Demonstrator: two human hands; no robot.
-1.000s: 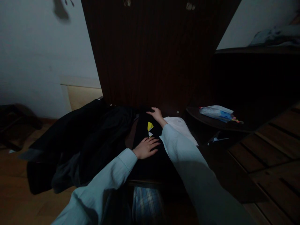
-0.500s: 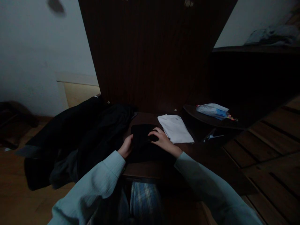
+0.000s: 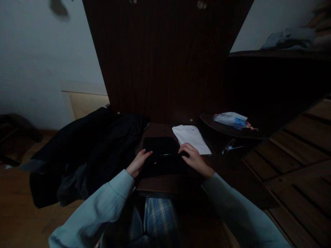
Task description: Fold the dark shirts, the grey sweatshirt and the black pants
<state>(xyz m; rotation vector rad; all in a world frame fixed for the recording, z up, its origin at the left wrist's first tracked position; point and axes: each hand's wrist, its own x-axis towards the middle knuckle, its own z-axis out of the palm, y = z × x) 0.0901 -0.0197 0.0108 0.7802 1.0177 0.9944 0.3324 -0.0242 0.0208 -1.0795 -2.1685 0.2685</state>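
One black cloth (image 3: 160,144), long axis left to right, in grip of left hand (image 3: 139,162) and right hand (image 3: 194,159)

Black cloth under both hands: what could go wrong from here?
1. The right hand is close beside the white folded cloth and might knock it askew.
2. The black cloth lies on a dark tabletop in dim light, so its edges could be misjudged.

Pretty clearly somebody's home: dark clothes (image 3: 111,148) heaped up, folded white cloth (image 3: 192,138) on dark wooden surface (image 3: 160,183), wood floor (image 3: 15,193), slatted wood frame (image 3: 301,151) (kinda like bed base).
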